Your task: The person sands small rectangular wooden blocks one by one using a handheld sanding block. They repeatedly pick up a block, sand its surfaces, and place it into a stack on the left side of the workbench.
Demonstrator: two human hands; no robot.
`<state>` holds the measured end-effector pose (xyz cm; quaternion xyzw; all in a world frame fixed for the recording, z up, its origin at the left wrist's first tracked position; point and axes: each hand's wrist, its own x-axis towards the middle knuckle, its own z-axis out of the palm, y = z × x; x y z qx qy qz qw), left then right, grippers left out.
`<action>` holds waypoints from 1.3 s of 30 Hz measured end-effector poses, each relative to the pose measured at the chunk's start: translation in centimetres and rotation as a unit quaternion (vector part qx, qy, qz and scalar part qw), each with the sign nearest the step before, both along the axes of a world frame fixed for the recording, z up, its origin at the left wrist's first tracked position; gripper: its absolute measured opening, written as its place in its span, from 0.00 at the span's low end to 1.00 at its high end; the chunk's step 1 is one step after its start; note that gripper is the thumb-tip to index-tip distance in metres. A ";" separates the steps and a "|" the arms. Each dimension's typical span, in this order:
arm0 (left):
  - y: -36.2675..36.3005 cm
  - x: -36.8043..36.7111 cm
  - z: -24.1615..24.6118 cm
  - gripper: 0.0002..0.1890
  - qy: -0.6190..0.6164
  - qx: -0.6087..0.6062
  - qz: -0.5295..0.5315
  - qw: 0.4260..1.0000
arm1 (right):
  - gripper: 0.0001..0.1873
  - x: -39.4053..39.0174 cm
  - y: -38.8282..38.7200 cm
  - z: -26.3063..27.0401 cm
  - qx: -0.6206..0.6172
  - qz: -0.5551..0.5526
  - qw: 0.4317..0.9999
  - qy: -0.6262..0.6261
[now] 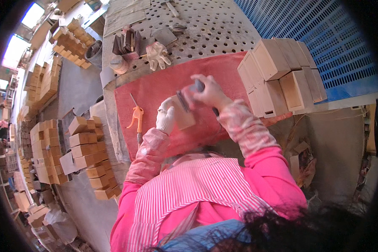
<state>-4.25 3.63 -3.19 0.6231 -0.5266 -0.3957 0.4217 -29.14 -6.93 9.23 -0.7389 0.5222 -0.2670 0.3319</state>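
Observation:
My left hand point(165, 117), in a white knit glove, grips the left end of a small wooden box or block point(184, 119) over the red cloth point(151, 91). Bare and blurred by motion, my right hand point(209, 91) is closed around a hand-held sander point(191, 94) with a dark grey part at its top. The sander's dark edge is against or just above the wood's right side; contact is hard to tell. An orange air blow gun point(138, 118) lies on the cloth left of my left hand.
Light wooden boxes point(271, 63) stand stacked at the right, beside a blue perforated plastic crate point(308, 28). Behind the cloth, the bench with round holes point(204, 28) bears a hammer point(171, 8), a white glove point(157, 55) and dark abrasive sheets point(126, 42). More wooden boxes point(85, 145) are piled at the left.

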 end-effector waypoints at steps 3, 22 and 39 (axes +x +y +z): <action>-2.0 -2.5 2.0 0.31 -0.073 0.024 0.059 0.995 | 0.36 -2.8 6.1 0.4 -0.020 0.054 0.998 0.004; 1.4 -7.2 8.6 0.55 -0.432 0.055 -0.132 0.891 | 0.36 -1.8 -3.8 -0.5 0.031 0.109 0.993 0.015; 2.1 -3.2 9.2 0.51 -0.301 -0.157 0.074 0.938 | 0.39 -10.6 14.1 3.5 0.054 0.047 0.996 0.051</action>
